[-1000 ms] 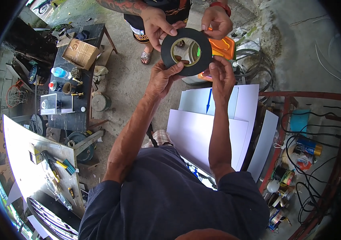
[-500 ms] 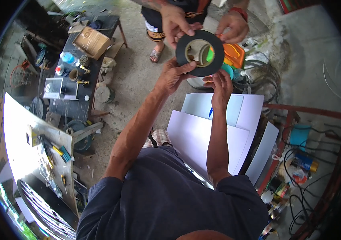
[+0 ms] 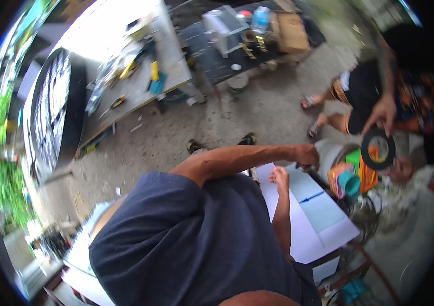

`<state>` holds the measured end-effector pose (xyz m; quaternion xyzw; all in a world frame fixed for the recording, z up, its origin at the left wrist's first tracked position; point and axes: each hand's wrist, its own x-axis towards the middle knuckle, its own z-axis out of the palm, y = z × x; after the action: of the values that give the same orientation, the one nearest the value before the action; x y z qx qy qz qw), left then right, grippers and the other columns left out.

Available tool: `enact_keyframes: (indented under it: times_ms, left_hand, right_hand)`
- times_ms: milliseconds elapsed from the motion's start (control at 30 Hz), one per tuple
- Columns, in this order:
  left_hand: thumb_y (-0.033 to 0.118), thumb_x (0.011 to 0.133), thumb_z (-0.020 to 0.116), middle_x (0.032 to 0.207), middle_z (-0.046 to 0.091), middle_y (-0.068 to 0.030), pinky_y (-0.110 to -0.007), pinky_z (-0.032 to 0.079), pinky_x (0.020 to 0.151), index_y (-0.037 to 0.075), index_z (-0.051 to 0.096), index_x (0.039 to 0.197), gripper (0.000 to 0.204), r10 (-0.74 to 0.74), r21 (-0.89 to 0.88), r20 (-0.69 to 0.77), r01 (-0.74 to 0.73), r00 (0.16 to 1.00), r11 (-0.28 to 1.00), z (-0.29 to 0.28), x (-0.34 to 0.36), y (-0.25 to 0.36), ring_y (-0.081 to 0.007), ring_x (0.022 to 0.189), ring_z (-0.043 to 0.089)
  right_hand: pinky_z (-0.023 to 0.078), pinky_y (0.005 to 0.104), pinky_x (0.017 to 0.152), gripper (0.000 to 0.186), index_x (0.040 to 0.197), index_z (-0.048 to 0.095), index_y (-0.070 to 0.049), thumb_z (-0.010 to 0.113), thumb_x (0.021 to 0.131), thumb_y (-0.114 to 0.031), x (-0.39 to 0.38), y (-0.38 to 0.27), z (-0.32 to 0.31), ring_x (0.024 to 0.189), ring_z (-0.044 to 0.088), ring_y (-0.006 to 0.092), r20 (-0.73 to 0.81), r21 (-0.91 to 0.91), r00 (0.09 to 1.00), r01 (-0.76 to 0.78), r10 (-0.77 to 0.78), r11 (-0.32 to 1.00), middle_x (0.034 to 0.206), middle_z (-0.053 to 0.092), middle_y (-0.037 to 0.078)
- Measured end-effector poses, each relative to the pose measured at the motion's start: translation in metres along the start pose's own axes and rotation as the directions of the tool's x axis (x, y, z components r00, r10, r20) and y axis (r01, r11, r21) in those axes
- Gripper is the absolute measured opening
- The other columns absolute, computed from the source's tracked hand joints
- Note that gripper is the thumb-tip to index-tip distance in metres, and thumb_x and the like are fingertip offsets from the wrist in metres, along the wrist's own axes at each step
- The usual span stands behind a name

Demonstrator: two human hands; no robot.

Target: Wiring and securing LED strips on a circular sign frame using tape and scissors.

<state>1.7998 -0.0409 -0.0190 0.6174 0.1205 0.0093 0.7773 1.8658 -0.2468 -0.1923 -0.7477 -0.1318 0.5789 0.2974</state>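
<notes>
My left hand (image 3: 306,157) reaches across to the right, beside a pale round bucket (image 3: 329,155). Its fingers hang down loosely and seem to hold nothing, though the hand is somewhat blurred. Over the white sheets (image 3: 303,219) is my right hand (image 3: 279,177), its fingers loosely bent and apart with nothing visible in them. A blue pen (image 3: 312,197) lies on the light blue sheet (image 3: 329,209) near that hand. The black tape roll (image 3: 389,151) is away from both my hands, between the other person's hands (image 3: 383,115) at the right.
Orange and green containers and a teal cup (image 3: 348,182) cluster by the bucket. A dark table (image 3: 212,64) bears bottles, a clear box and a carton (image 3: 292,33). At the left, a workbench (image 3: 168,61) holds tools, including a screwdriver (image 3: 117,101). The other person stands at the right.
My hands have let go of the tape roll, which the other person now holds. The view has swung leftward, so the workbench appears higher and the sheets farther right. My hands have drawn back.
</notes>
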Motion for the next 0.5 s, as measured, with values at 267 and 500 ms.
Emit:
enact_keyframes:
  times_ms: [267,500]
  left_hand:
    - [0.056,0.090,0.066,0.072,0.068,-0.0090,-0.038,0.050,0.061,0.001,0.075,0.084,0.057,-0.471,-0.079,-0.585,0.532,0.660,0.843,-0.082,-0.341,-0.147,-0.0187,0.066,0.062]
    - [0.028,0.089,0.066,0.070,0.068,-0.0084,-0.032,0.052,0.057,-0.001,0.070,0.091,0.029,-0.517,-0.457,-0.849,0.342,0.106,0.821,-0.008,-0.591,-0.230,-0.0161,0.062,0.065]
  right_hand:
    - [0.054,0.0342,0.067,0.022,0.099,0.071,0.000,0.064,0.089,-0.018,-0.010,-0.017,0.131,0.068,0.068,0.0178,0.388,-0.677,0.877,0.481,-0.285,0.557,0.082,0.073,0.012]
    - [0.053,0.0342,0.065,0.021,0.097,0.070,-0.001,0.064,0.088,-0.018,0.001,-0.081,0.265,0.066,0.068,0.0172,0.585,-0.590,0.686,0.726,-0.434,0.352,0.073,0.070,0.010]
